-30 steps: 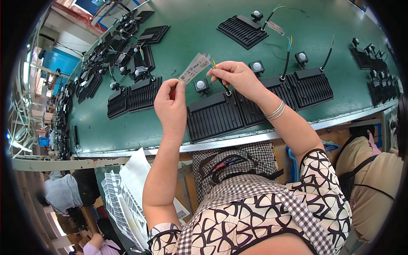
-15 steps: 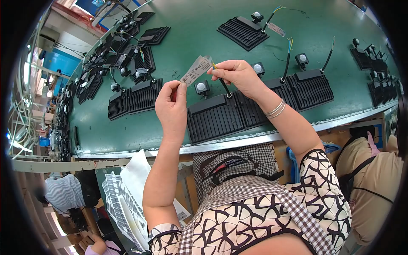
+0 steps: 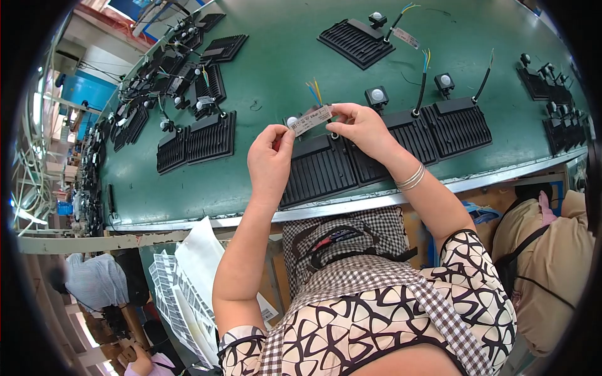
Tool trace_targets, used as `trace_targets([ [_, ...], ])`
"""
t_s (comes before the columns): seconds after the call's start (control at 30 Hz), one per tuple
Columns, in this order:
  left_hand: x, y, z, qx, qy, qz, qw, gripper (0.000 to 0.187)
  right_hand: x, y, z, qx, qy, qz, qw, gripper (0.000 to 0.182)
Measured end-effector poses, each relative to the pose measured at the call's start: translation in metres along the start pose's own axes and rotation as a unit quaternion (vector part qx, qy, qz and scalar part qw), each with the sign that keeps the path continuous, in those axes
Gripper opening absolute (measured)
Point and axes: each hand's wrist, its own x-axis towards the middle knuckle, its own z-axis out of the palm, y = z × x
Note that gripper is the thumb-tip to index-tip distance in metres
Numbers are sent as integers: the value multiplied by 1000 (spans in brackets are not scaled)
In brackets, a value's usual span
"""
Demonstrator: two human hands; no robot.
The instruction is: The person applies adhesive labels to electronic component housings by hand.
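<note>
A silver printed label (image 3: 310,121) stretches between my two hands, in front of a cable with bare coloured wire ends (image 3: 315,93). My left hand (image 3: 269,163) pinches the label's left end between thumb and fingers. At the other end, my right hand (image 3: 362,130) pinches the label close to the cable, which is partly hidden behind it. Below lies the black finned floodlight (image 3: 320,169) that the cable rises from. Its white-domed sensor (image 3: 292,121) is partly covered by my left hand and the label.
Two more floodlights (image 3: 456,128) with upright cables adjoin on the right. A floodlight with a labelled cable (image 3: 356,42) lies farther back on the green table (image 3: 276,62). Many others crowd the left side and far right. Printed label sheets (image 3: 182,307) hang below the table edge; people sit on both sides.
Both hands have come down and slightly right. The label, slanted and raised before, is now nearly level across the cable, and the wire ends show above it.
</note>
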Motion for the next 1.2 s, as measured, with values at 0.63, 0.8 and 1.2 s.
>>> trace_targets([
  [0.63, -12, -34, 6, 31, 48, 19, 998, 13, 27, 17, 12, 150, -143, 41, 977, 53],
  [0.8, -11, -38, 6, 22, 49, 21, 998, 13, 31, 9, 13, 139, -180, 23, 974, 40],
  [1.2, -10, -37, 6, 18, 54, 21, 998, 13, 32, 19, 14, 121, -86, 34, 988, 17],
])
